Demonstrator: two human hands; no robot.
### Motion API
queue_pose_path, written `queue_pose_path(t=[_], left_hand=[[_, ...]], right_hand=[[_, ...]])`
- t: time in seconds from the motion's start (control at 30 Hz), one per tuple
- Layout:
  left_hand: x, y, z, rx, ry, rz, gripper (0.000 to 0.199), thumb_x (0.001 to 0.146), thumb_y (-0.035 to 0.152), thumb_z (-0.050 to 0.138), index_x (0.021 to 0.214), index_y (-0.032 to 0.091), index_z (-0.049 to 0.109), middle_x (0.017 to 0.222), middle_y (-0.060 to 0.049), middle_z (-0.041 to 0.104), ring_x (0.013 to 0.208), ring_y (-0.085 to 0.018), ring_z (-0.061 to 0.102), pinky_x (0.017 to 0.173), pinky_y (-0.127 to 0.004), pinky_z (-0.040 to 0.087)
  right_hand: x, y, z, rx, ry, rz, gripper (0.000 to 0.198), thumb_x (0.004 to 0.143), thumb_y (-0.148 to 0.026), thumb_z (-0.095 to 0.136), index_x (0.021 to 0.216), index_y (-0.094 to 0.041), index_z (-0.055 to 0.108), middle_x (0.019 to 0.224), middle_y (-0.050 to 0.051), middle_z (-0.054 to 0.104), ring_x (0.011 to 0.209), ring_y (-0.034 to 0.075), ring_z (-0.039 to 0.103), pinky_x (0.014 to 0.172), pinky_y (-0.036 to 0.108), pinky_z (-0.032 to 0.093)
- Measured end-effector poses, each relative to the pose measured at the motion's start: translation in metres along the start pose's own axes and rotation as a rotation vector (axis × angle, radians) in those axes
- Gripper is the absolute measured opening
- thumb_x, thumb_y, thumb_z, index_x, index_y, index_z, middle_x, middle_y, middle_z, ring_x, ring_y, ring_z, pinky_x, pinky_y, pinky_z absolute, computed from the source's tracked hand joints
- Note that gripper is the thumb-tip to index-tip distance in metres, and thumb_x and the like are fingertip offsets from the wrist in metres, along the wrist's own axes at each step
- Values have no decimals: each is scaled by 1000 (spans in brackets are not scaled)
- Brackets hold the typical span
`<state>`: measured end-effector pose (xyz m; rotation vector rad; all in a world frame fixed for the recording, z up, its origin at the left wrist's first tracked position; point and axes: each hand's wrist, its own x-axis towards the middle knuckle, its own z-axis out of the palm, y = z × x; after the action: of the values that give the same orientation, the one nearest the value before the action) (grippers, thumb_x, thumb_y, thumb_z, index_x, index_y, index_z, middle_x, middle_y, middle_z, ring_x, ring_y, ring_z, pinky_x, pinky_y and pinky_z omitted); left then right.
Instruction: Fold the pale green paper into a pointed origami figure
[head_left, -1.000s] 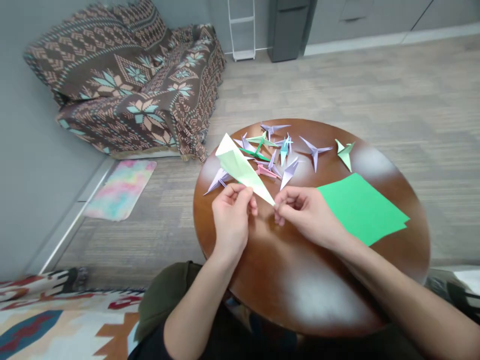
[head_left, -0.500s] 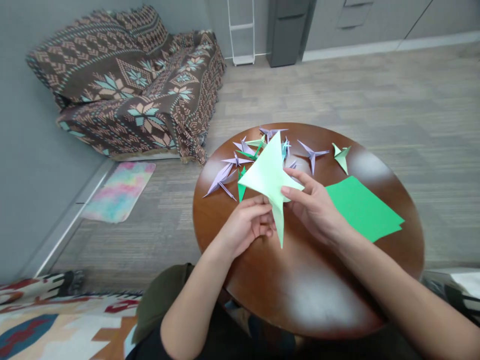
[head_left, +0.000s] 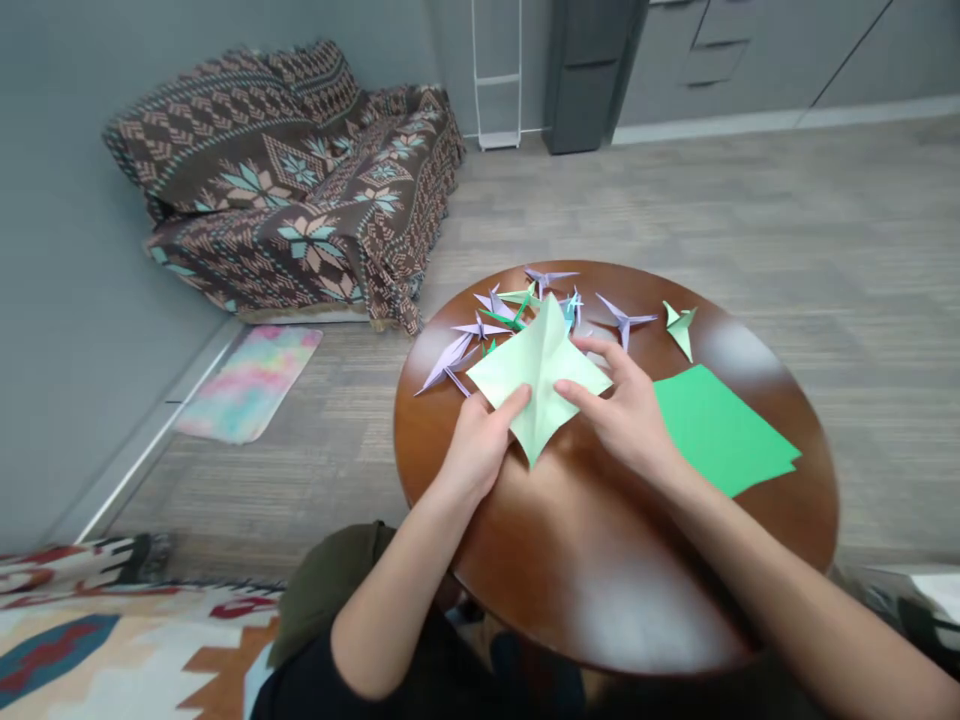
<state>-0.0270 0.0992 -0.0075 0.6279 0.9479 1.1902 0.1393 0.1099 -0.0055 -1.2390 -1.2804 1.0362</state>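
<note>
A pale green sheet of origami paper (head_left: 541,365), creased down its middle and spread into a diamond, is held above the table. My left hand (head_left: 484,435) grips its lower left edge, thumb on top and fingers underneath. On the right side, my right hand (head_left: 619,400) pinches the sheet with its thumb on the face and fingers behind the edge. Just beyond the paper lie several folded paper cranes, among them a purple crane (head_left: 448,362) at the left and another purple crane (head_left: 625,318) to the right. The sheet hides part of the group.
The round brown table (head_left: 600,560) stands before me. Green paper sheets (head_left: 720,430) lie on its right side, with a pale green folded piece (head_left: 680,328) behind them. A sofa with a patterned cover (head_left: 315,200) and a colourful mat (head_left: 251,385) are at the left.
The pale green paper has gone from a partly folded, pointed shape to an opened diamond. My left hand has moved from below the paper up onto its left edge, thumb on top.
</note>
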Motion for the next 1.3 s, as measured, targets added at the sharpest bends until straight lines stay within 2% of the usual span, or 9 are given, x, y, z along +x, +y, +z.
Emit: queue_pose_path(t=[0.17,0.43,0.63,0.83,0.93,1.0,1.07,1.17,1.3], left_hand=[[8,3,-10,5,36,71,45,69,34,94,105,12,79,107,-16,82,99,-28,78,89,-38,63],[10,12,-20,99,10,42,41,65,37,96,91,11,79,93,-13,82,73,-19,76,69,-29,65],[7,13,-20,181,-108,34,43,69,34,93,102,11,78,93,-10,81,73,-15,72,67,-25,60],[0,8,-11,211,-167,93,50,70,30,91,113,14,72,107,-12,79,88,-20,73,83,-34,59],[-6,2,1,289,-170,219,52,69,29,93,115,20,72,119,-10,76,107,-24,70,98,-37,54],[-10,1,8,411,-221,384,39,78,42,86,109,20,77,137,-12,69,129,-29,61,110,-39,46],[-15,2,13,430,-347,373,47,89,60,70,110,19,80,140,-14,67,135,-34,57,111,-41,45],[-20,2,15,379,-534,175,64,86,67,71,124,17,75,121,-14,74,107,-30,69,89,-36,52],[-20,-5,10,473,-434,119,58,83,63,77,107,10,75,84,-6,71,70,-14,59,66,-24,44]], right_hand=[[9,-2,-12,-22,13,66,33,72,-39,87,94,-19,72,89,4,77,80,23,70,72,34,54],[-7,-2,-43,79,-18,175,37,68,-38,93,93,-21,72,81,2,80,70,22,72,65,32,54],[-44,4,-59,55,-92,229,38,73,-45,90,92,-16,74,77,4,80,65,20,70,63,30,51],[-67,-8,-53,96,-195,222,43,71,-49,89,94,-15,76,88,9,82,74,24,75,69,33,56],[-69,-13,-52,111,-245,190,44,73,-49,87,100,-15,78,95,9,83,79,25,76,75,36,58],[-66,-15,-54,74,-226,130,42,76,-49,85,100,-16,78,95,9,83,78,24,75,73,35,57],[-59,-16,-57,18,-197,68,39,79,-50,82,98,-16,78,92,8,82,75,23,73,68,34,55],[-50,-19,-56,-35,-222,14,35,82,-48,79,96,-16,75,92,7,80,75,23,72,66,33,54],[-48,-24,-52,-9,-370,-59,31,91,-48,71,97,-17,72,86,5,77,71,20,69,61,29,52]])
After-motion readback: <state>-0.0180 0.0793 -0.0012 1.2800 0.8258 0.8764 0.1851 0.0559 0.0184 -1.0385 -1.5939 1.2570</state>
